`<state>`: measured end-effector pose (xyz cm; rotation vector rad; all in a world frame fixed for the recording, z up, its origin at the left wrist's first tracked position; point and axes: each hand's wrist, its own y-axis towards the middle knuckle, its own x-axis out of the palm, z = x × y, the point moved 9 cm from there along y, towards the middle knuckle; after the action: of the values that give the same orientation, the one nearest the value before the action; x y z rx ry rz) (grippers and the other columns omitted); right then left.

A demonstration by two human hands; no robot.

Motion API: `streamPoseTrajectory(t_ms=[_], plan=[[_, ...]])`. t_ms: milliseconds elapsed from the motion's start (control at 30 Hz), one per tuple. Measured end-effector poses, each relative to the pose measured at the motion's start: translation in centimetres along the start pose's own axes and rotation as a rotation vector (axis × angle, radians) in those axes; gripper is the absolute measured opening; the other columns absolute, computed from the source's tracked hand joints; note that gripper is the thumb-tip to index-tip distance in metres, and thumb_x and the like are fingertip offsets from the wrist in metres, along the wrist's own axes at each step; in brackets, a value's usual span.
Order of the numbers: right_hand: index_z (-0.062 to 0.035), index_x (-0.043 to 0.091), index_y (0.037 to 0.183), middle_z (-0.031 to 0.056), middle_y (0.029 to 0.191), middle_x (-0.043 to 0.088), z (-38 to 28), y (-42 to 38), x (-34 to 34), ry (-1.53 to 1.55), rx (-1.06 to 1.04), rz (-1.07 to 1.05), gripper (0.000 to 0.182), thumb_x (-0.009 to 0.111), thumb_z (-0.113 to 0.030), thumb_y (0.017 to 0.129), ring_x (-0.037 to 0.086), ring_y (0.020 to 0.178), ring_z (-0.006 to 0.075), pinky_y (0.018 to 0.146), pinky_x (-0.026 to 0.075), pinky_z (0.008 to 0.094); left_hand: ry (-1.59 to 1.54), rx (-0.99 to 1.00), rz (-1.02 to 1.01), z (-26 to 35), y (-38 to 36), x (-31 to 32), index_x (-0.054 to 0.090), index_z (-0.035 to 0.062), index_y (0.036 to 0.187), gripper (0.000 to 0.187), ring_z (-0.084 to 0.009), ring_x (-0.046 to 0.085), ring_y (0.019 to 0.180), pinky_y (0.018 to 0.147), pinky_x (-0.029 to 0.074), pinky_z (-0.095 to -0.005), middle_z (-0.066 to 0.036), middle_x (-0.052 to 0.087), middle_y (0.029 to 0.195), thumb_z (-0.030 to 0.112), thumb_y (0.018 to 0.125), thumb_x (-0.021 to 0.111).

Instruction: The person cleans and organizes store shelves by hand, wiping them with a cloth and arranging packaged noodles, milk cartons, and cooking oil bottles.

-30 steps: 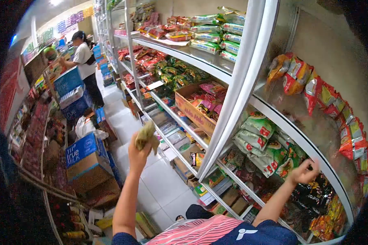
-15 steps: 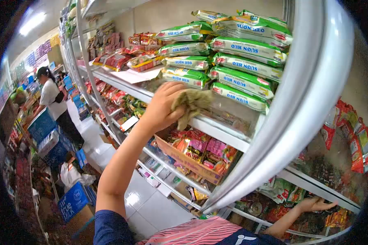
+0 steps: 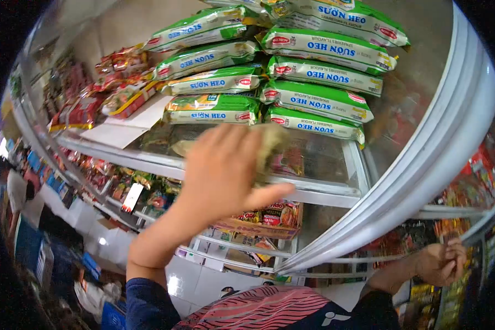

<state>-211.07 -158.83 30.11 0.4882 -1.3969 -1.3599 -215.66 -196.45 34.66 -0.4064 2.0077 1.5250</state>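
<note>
My left hand (image 3: 220, 168) presses a crumpled olive-green cloth (image 3: 272, 146) onto the front of the glass shelf (image 3: 327, 159), its thumb stretched toward the white shelf edge. Part of the cloth is hidden behind the fingers. Just above lie two stacks of green-and-white noodle packs (image 3: 313, 102). On the right, low down, my right hand (image 3: 445, 263) hangs in front of a lower rack with its fingers curled; no object shows in it.
A white curved frame (image 3: 407, 192) runs down beside the shelf. Red snack packs (image 3: 82, 110) and white cardboard (image 3: 124, 124) lie at the left. Below are a carton of noodles (image 3: 258, 226) and a phone-like white card (image 3: 132, 197). A person (image 3: 17, 184) stands far left.
The view has swung toward the shelf, and the noodle stacks look nearer. My left hand has turned over the cloth on the shelf front. My right hand has gone from spread to curled fingers.
</note>
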Motion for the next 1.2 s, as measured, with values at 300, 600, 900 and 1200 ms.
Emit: streamPoseTrajectory(t_ms=[300, 600, 900, 1200], plan=[[-0.011, 0.054, 0.104, 0.0158, 0.112, 0.044, -11.8, -3.1, 27.4, 0.012, -0.023, -1.308, 0.044, 0.061, -0.029, 0.064, 0.041, 0.105, 0.0364, 0.088, 0.032, 0.0487, -0.454, 0.06, -0.044, -0.8, -0.8, -0.4, 0.045, 0.004, 0.108, 0.037, -0.0314, 0.047, 0.091, 0.078, 0.037, -0.0399, -0.015, 0.046, 0.099, 0.021, 0.075, 0.051], [-0.0091, 0.056, 0.094, 0.0092, 0.094, 0.051, -14.3, -8.0, 36.3, 0.043, -0.009, -1.228, 0.037, 0.066, -0.026, 0.062, 0.047, 0.092, 0.0284, 0.081, 0.037, 0.0378, -0.401, 0.147, 0.22, -8.1, -19.7, -0.1, 0.057, 0.002, 0.085, 0.025, -0.0287, 0.054, 0.073, 0.068, 0.044, -0.0394, -0.013, 0.057, 0.082, 0.005, 0.06, 0.053], [-0.0029, 0.054, 0.085, 0.0112, 0.078, 0.054, -15.3, -17.6, 18.8, 0.097, 0.772, -0.8, 0.026, 0.063, 0.001, 0.06, 0.052, 0.069, 0.0199, 0.066, 0.043, 0.0311, 0.457, -0.743, -0.426, -31.1, -44.5, 10.4, 0.028, 0.0027, 0.127, 0.059, -0.0331, 0.024, 0.122, 0.098, 0.021, -0.0466, -0.019, 0.035, 0.126, 0.033, 0.08, 0.05], [-0.0014, 0.056, 0.087, 0.0078, 0.087, 0.056, -17.9, -26.1, 5.9, -0.282, 1.499, -0.541, 0.026, 0.066, -0.004, 0.064, 0.052, 0.081, 0.0137, 0.074, 0.042, 0.0276, -0.095, -0.957, -0.201, -35.7, -45.8, 13.1, 0.046, -0.0039, 0.109, 0.036, -0.0309, 0.039, 0.109, 0.091, 0.03, -0.0373, -0.018, 0.048, 0.111, 0.021, 0.083, 0.049]])
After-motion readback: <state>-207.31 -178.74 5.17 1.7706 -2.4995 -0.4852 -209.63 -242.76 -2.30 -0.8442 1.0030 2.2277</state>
